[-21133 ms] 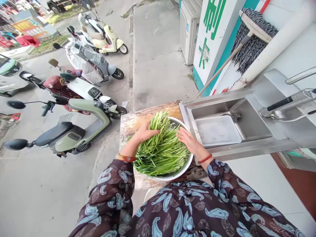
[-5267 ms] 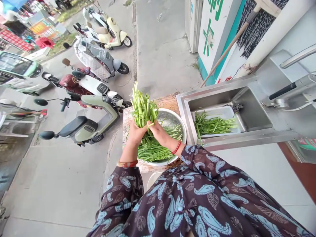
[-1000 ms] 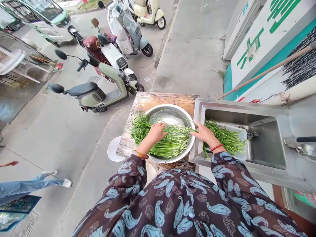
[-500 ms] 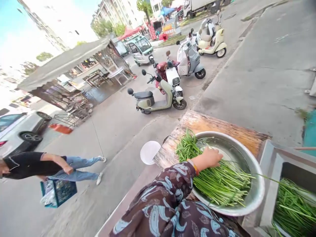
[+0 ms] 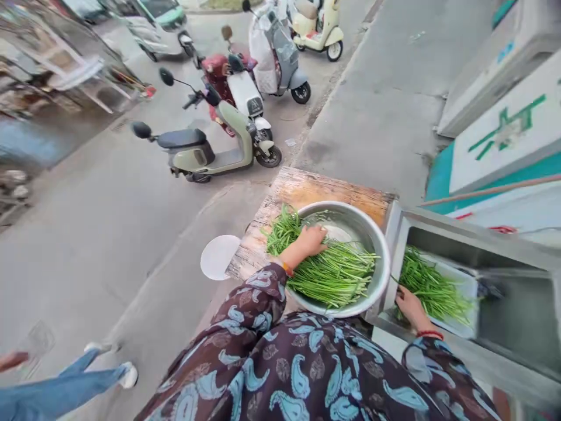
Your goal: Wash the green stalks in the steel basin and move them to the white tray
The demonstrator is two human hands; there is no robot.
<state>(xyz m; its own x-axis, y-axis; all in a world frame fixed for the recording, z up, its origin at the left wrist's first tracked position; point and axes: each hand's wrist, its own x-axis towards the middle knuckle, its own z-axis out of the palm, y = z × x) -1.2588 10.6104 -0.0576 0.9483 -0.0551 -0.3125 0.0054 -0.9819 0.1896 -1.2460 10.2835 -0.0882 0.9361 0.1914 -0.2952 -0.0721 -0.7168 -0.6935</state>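
Observation:
A round metal basin (image 5: 384, 263) stands on a worn wooden board, with water and a thick bunch of garlic chives (image 5: 337, 275) in it. The stalks lie side by side, pale ends to the right and leaves bunched at the left rim. My left hand (image 5: 312, 240) reaches into the basin, its fingers curled over the upper part of the bunch. To the right is a metal sink (image 5: 508, 248), where more garlic chives (image 5: 432, 292) lie on a white tray (image 5: 468, 292). At the sink's near left corner, my right hand (image 5: 411, 307) pinches a thin green stalk; its fingertips are partly hidden.
The wooden board (image 5: 302, 186) extends behind the basin. A white round container (image 5: 217, 257) is left of it, lower down. Several scooters, including a pale green one (image 5: 219, 146), are parked ahead. A person's legs in jeans (image 5: 65, 386) show at lower left.
The view has swung right and down, bringing the whole sink and my right hand into sight. My left hand stays on the chives. The passing person has moved mostly out of view.

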